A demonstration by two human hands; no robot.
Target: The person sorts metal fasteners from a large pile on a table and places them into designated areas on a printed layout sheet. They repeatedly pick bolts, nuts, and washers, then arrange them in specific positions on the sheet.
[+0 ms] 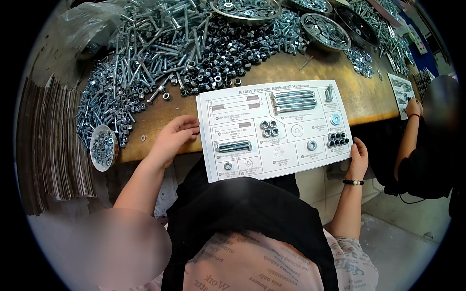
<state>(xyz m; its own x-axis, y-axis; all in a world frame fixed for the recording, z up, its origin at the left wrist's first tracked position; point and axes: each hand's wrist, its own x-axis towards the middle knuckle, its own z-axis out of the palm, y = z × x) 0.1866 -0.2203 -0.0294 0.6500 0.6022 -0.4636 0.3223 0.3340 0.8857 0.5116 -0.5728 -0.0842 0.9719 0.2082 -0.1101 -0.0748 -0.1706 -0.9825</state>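
Between two hands [180, 136] [358, 157], one sheet [287, 141] (printed), four nuts [264, 124] on it

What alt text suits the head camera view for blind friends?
A person's right hand holds a white sheet showing bolts and nuts in ruled boxes, left hand at its opposite edge; loose hardware is heaped on a workbench beyond.

A white printed paper sheet [286, 145] hid part of the right hand [358, 162]; toward the brown table's [155, 119] far edge, a round silvery metal bowl [245, 22] was cut off.
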